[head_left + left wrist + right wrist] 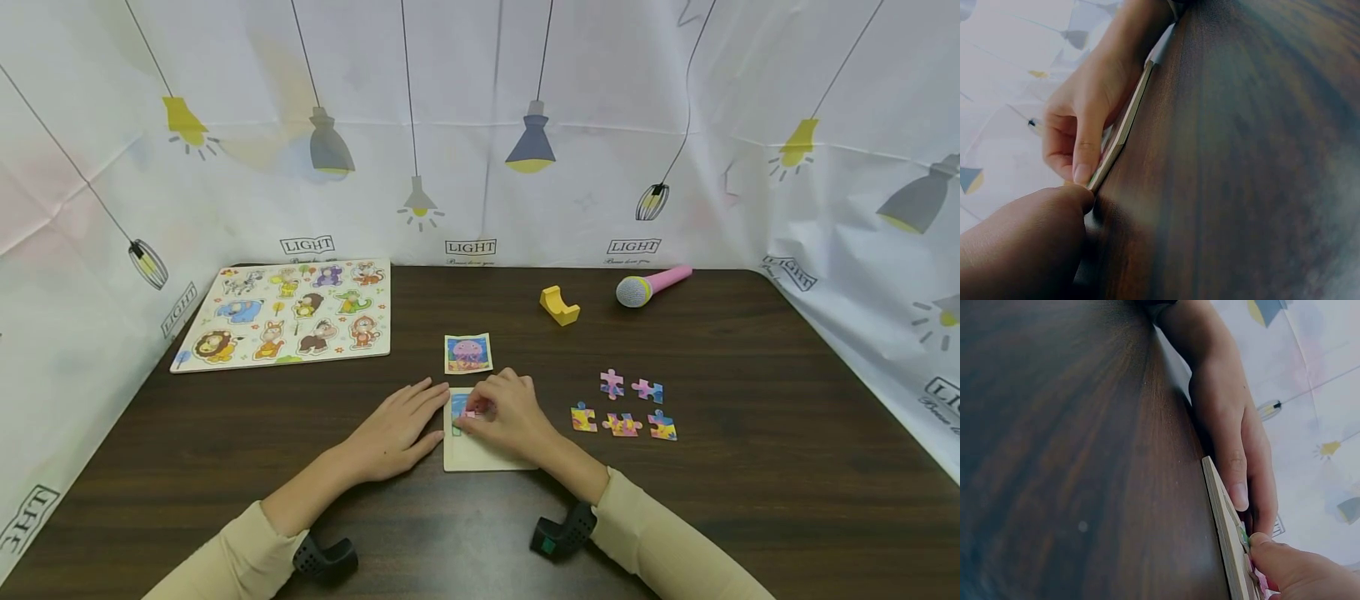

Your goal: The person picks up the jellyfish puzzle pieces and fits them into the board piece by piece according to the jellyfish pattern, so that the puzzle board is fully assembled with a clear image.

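A small wooden puzzle tray (480, 457) lies in front of me, with blue and green jigsaw pieces (458, 407) in its upper left corner. My right hand (512, 417) is over the tray, thumb and fingertips pinching a pink puzzle piece (471, 414) mostly hidden by the fingers. In the right wrist view pink (1262, 582) shows under that hand, low against the tray. My left hand (401, 429) rests with fingers extended, fingertips at the tray's left edge. A jellyfish picture card (468, 354) lies just beyond the tray.
Several loose jigsaw pieces (622, 425) lie to the right of the tray. A wooden animal puzzle board (285, 312) is at the back left. Toward the back right are a yellow curved block (559, 307) and a pink toy microphone (652, 286). A printed cloth (465, 133) hangs behind the table.
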The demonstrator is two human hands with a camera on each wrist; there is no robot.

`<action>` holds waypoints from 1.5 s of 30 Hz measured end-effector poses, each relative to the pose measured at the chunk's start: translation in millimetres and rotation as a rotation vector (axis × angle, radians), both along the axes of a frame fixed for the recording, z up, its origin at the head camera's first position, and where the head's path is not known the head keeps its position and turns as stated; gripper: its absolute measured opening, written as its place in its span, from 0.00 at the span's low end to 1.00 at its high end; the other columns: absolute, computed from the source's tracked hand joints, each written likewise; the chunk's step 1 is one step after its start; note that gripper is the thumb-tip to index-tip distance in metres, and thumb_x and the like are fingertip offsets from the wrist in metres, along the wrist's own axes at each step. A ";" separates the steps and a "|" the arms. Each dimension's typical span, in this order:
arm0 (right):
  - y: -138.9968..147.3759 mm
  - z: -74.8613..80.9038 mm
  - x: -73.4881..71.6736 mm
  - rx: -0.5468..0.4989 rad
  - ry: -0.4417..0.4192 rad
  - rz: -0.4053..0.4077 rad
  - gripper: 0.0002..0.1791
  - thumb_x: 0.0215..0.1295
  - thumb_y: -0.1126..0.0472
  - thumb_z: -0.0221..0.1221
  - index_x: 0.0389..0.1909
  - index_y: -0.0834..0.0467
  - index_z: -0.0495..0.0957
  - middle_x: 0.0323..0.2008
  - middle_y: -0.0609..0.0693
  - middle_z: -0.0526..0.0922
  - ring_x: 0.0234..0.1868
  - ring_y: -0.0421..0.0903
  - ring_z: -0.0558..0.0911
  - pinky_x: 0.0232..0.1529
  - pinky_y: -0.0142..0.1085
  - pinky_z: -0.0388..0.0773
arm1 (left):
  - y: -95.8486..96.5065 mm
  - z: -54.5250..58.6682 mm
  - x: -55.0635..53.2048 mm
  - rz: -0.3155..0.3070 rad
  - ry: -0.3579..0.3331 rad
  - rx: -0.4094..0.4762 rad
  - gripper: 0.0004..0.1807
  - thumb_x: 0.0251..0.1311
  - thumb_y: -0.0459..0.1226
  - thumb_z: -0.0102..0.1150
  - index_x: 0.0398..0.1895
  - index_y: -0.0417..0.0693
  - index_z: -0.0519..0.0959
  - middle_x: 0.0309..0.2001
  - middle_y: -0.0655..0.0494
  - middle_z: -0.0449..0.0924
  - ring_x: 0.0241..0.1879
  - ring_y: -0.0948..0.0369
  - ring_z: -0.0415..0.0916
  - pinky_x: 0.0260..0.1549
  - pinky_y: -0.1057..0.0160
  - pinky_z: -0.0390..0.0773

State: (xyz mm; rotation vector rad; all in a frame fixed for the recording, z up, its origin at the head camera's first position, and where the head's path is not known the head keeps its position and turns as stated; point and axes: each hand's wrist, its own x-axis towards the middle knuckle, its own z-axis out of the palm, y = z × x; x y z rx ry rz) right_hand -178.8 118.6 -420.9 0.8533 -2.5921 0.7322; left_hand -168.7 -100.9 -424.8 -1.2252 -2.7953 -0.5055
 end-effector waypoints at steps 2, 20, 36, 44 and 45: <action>0.2 0.1 0.5 0.001 -0.006 -0.008 0.13 0.46 0.45 0.68 0.22 0.47 0.77 0.22 0.36 0.74 0.29 0.36 0.64 0.34 0.37 0.57 | 0.0 -0.2 -0.1 0.000 0.000 0.002 0.30 0.68 0.47 0.41 0.68 0.42 0.57 0.68 0.51 0.54 0.68 0.52 0.46 0.63 0.51 0.48; -2.7 -1.2 0.7 0.002 -0.029 -0.033 0.15 0.45 0.44 0.69 0.19 0.46 0.74 0.21 0.36 0.72 0.29 0.36 0.64 0.36 0.38 0.57 | -3.0 -3.3 0.0 0.017 -0.012 -0.001 0.30 0.68 0.48 0.40 0.69 0.42 0.57 0.69 0.52 0.53 0.69 0.53 0.45 0.64 0.51 0.47; -1.1 -1.8 4.8 -0.003 0.028 -0.057 0.16 0.41 0.42 0.71 0.18 0.45 0.75 0.20 0.34 0.72 0.28 0.35 0.64 0.34 0.38 0.55 | -1.9 -5.9 3.7 0.008 0.024 -0.002 0.30 0.68 0.49 0.39 0.68 0.42 0.57 0.69 0.52 0.53 0.68 0.53 0.46 0.64 0.52 0.48; 0.9 -2.8 2.8 -0.035 0.014 -0.054 0.15 0.41 0.43 0.70 0.19 0.45 0.76 0.20 0.34 0.73 0.28 0.35 0.64 0.34 0.37 0.55 | -0.1 -5.1 -0.6 0.025 0.008 0.027 0.29 0.68 0.48 0.41 0.68 0.44 0.59 0.68 0.53 0.56 0.68 0.54 0.47 0.63 0.52 0.49; 1.6 -3.3 2.4 -0.041 0.015 -0.053 0.14 0.41 0.43 0.70 0.19 0.45 0.76 0.21 0.34 0.73 0.28 0.34 0.64 0.34 0.37 0.55 | 0.5 -5.3 -1.4 0.027 0.007 0.035 0.29 0.68 0.48 0.41 0.67 0.44 0.60 0.68 0.53 0.56 0.68 0.53 0.48 0.63 0.51 0.50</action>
